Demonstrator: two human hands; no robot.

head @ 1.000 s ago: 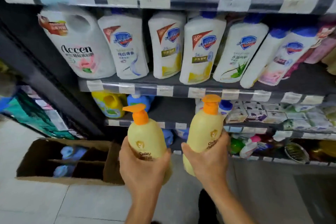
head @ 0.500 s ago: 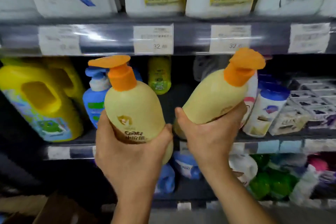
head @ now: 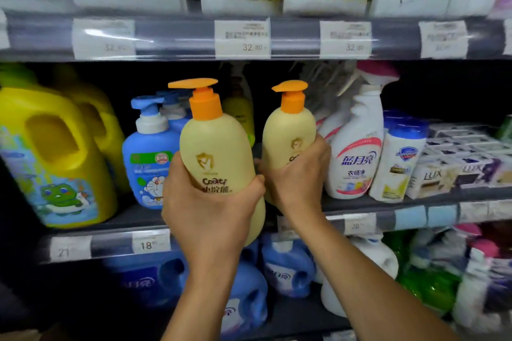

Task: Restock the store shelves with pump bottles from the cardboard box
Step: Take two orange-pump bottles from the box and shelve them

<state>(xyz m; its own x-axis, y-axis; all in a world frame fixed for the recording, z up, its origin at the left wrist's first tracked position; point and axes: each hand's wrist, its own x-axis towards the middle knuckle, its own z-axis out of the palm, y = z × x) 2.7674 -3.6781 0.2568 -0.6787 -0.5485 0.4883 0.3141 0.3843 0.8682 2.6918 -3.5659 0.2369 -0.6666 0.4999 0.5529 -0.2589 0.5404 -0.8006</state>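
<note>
Pale yellow pump bottles [head: 216, 152], orange pumps; blue bottle [head: 151, 169]; bright yellow jug [head: 52, 158], green frog label.

Yellow detergent jug [head: 69, 174] at left, white spray bottle [head: 357, 152] near boxed Lux soap [head: 432, 177], blue jugs [head: 288, 268] below.

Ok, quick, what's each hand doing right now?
Left hand: closed, holding the left bottle.
Right hand: closed, holding the right bottle.
</note>
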